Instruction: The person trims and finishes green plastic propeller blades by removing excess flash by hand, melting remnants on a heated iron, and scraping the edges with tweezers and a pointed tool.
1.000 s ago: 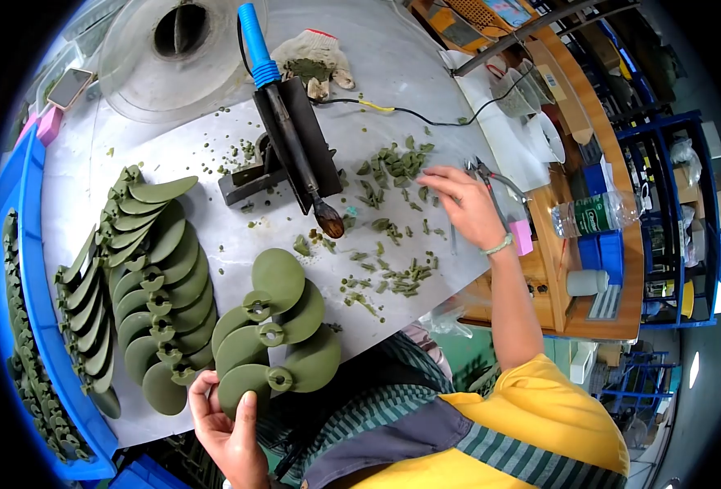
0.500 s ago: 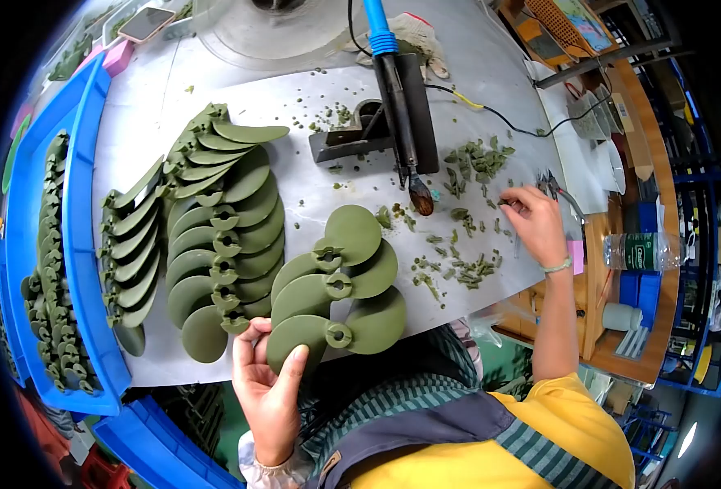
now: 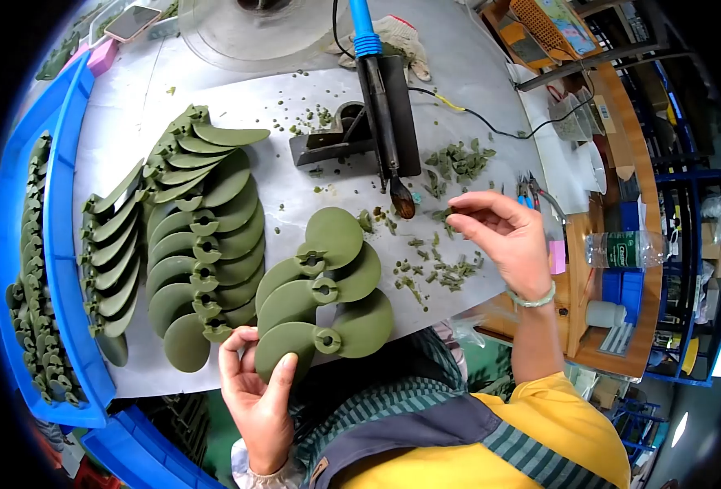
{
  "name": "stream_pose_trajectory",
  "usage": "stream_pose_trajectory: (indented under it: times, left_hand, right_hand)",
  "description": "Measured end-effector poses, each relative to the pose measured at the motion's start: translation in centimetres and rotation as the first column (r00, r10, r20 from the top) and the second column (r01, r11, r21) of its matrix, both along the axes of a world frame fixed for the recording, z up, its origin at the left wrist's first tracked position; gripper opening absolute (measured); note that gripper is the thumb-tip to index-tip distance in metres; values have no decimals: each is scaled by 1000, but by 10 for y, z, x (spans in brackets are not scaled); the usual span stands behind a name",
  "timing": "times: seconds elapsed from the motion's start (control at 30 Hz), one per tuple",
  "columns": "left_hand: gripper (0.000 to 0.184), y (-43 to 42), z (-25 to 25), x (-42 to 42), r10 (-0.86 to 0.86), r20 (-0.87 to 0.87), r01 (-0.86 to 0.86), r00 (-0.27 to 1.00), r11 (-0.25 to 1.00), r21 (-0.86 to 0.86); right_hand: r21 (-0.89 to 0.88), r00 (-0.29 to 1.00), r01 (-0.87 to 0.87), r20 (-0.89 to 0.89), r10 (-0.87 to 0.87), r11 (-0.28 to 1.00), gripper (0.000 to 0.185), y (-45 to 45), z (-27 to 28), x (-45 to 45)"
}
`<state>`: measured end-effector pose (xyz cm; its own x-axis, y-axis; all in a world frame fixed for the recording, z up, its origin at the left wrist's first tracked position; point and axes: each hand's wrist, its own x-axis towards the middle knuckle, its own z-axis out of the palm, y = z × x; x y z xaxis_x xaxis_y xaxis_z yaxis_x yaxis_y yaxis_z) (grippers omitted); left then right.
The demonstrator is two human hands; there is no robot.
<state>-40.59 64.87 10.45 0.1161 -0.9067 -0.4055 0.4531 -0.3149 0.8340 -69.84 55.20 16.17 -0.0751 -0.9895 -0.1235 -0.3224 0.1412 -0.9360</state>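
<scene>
My left hand [image 3: 258,399] grips a blade of the nearest green plastic propeller [image 3: 288,346] between thumb and fingers at the table's front edge. Two more propellers [image 3: 324,289] lie overlapped just beyond it, each with a notched round hub. Over the table to the right, my right hand [image 3: 507,240] is closed in a pinch; a small dark green bit shows at its fingertips, too small to name. Below and left of those fingertips are scattered green plastic scraps [image 3: 450,273]. A soldering iron [image 3: 393,155] with a blue handle rests on a black metal stand [image 3: 328,147], its dark tip near the right hand.
Rows of overlapped propellers [image 3: 205,244] cover the left of the table, beside a blue crate [image 3: 73,269] holding more. Pliers [image 3: 531,189] lie at right, near a plastic bottle [image 3: 625,249]. A glove [image 3: 397,41] and a phone [image 3: 134,23] lie at the back.
My right hand has moved left, from beside the pliers to near the iron's tip, still pinched. My left hand keeps its hold on the propeller. The whole view has shifted slightly.
</scene>
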Motion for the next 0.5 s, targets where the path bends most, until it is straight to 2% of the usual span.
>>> stream_pose_trajectory:
  times: [0.17, 0.27, 0.37, 0.47, 0.5]
  left_hand:
    - [48, 0, -1, 2, -2, -28, 2, 1000, 1000, 11]
    - [46, -1, -1, 1, -7, 8, 7, 1000, 1000, 7]
    - [46, -1, -2, 1, -19, 12, 19, 1000, 1000, -2]
    - [46, -1, -3, 2, -27, 38, 27, 999, 1000, -3]
    - [46, -1, -3, 2, -27, 38, 27, 999, 1000, -1]
  right_hand:
    - [109, 1000, -8, 6, 7, 994, 19, -2, 6, -1]
    - [55, 997, 60, -44, -58, 997, 18, -3, -3, -12]
    - [-137, 880, 138, -437, -185, 981, 16, -5, -31, -37]
    - [-235, 714, -16, -683, -154, 972, 15, -6, -55, -57]
    - [-257, 683, -64, -716, -145, 964, 14, -7, -62, -58]
